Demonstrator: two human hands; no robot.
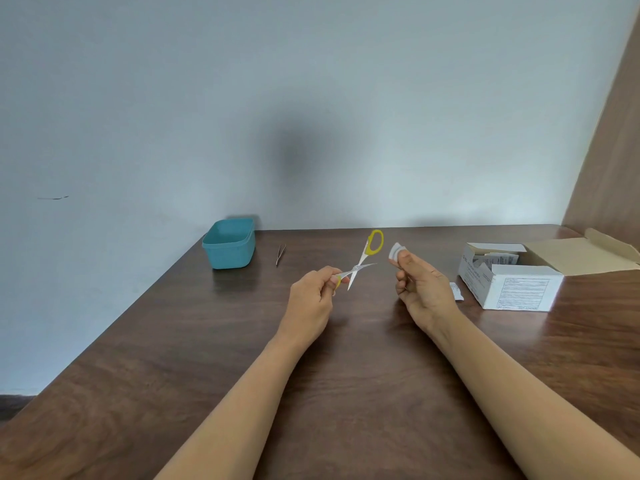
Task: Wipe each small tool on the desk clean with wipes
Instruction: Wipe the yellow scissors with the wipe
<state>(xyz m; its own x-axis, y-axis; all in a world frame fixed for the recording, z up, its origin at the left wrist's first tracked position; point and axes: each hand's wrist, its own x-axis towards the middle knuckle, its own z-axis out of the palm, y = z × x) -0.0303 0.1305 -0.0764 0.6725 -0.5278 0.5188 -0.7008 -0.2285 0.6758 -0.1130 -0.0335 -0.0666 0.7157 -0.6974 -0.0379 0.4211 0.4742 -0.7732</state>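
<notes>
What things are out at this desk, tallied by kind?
Tools: 2 (yellow-handled steel scissors, thin metal tweezers)
Containers: 2 (teal plastic tub, open white cardboard box)
Wipes: 1 (white wipe pad)
Loose packets: 1 (small white packet)
Total: 6, not counting packets inside the box

Both our bare forearms stretch across the desk (166, 358) toward its far edge. Our left hand (313, 296) curls and pinches the scissors (360, 266) by one handle. Our right hand (420, 289), other fingers curled, pinches a wipe (396, 250) at its fingertips.
</notes>
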